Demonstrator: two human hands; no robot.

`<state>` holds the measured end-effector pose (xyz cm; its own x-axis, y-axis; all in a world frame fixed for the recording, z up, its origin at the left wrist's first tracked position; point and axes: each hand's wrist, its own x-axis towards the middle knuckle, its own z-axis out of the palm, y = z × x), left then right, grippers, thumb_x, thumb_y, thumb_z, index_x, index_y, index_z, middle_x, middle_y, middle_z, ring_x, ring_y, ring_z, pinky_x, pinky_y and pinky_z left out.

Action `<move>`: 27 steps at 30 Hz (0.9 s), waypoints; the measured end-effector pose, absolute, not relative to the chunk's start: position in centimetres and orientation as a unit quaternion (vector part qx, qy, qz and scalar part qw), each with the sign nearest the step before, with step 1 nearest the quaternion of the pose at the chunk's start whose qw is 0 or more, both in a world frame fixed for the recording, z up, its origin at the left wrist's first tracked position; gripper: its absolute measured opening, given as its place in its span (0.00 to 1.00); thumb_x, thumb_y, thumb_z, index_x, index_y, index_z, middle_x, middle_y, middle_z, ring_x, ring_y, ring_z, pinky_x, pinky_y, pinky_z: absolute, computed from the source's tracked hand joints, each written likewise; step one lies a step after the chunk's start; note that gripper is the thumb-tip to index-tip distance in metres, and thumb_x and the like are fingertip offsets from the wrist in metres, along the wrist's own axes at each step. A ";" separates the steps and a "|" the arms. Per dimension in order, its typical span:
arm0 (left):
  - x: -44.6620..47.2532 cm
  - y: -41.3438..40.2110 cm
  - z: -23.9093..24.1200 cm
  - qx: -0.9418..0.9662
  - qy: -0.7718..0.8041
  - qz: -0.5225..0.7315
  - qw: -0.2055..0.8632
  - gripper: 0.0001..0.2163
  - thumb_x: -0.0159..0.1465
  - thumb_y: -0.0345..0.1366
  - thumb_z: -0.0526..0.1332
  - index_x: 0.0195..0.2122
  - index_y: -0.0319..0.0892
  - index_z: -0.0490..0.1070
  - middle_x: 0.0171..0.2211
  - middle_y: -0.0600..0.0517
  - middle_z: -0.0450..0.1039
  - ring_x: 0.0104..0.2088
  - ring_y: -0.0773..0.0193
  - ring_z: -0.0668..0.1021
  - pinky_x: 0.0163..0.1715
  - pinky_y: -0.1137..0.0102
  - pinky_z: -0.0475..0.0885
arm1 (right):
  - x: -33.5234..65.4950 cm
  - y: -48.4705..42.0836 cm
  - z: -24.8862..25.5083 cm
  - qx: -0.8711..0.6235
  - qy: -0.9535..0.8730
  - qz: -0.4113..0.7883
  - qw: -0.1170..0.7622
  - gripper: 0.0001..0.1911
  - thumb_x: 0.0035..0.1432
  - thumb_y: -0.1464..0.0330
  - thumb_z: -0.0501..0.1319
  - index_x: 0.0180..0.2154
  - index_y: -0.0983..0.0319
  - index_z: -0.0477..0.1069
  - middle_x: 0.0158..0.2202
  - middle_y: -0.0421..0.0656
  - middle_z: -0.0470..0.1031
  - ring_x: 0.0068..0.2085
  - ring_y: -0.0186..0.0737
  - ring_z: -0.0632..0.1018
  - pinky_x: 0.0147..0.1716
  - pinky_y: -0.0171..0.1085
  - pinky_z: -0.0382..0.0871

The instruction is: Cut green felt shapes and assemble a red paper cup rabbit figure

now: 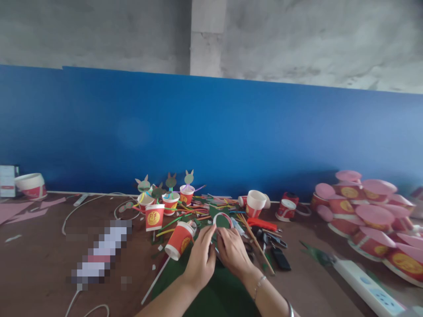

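Both hands meet at the near edge of a thin white and pinkish ring (228,216), whose middle shows dark green. My left hand (200,255) has its thumb and fingers pressed together at the ring's left side. My right hand (233,250) is closed with bent fingers at the ring's near right. Dark green paper (218,299) lies beneath the forearms. Just left of my left hand, a red paper cup (180,240) with a yellow emblem lies tilted, and a white stick (155,281) reaches down from it.
Coloured sticks (198,207) lie scattered behind the hands. Cups with paper animal figures (171,181) stand at the back. To the right are an orange-handled tool (262,224), a wooden stick (257,246), a power strip (366,286) and stacked cups with pink discs (375,215).
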<state>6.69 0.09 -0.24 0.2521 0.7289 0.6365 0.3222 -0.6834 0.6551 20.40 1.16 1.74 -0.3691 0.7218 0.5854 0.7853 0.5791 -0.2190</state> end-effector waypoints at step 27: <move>6.5 0.1 0.9 0.683 0.396 0.587 0.178 0.05 0.63 0.31 0.51 0.29 0.42 0.63 0.33 0.50 0.66 0.39 0.63 0.71 0.45 0.64 0.66 | 20.0 0.4 2.4 -0.413 -0.833 0.058 0.364 0.11 0.60 0.74 0.46 0.26 0.61 0.60 0.24 0.40 0.67 0.28 0.37 0.68 0.31 0.37 0.57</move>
<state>6.49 0.08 0.87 -0.0030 0.7503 0.6611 0.3323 -0.6227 0.7084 20.01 0.43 2.36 -0.3952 0.7297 0.5579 0.6451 0.6529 -0.3970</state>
